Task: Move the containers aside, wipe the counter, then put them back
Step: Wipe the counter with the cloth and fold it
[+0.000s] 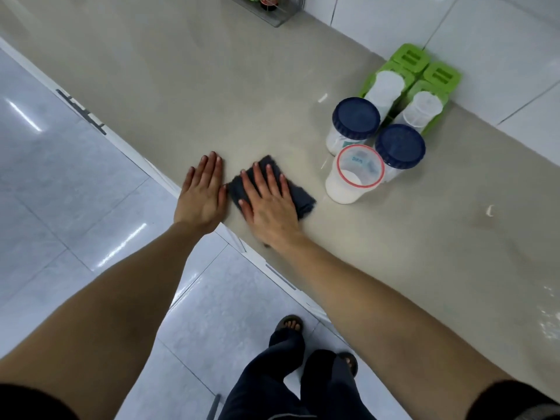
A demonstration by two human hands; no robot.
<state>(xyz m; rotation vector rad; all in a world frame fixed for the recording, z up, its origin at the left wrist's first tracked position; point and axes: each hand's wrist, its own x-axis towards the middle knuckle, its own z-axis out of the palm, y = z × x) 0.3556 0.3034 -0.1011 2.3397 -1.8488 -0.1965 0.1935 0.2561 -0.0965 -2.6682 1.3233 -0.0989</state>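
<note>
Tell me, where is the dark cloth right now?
In the head view, the dark cloth lies flat on the counter near its front edge, pressed under the right hand, with the left hand just beside it.

White wall tiles (472,22) run from 12 to 3 o'clock; glossy pale floor tiles (60,189) with light glare fill 6 to 9 o'clock.

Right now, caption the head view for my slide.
Right hand presses dark cloth flat on counter; left hand rests beside it, containers grouped aside.
</note>
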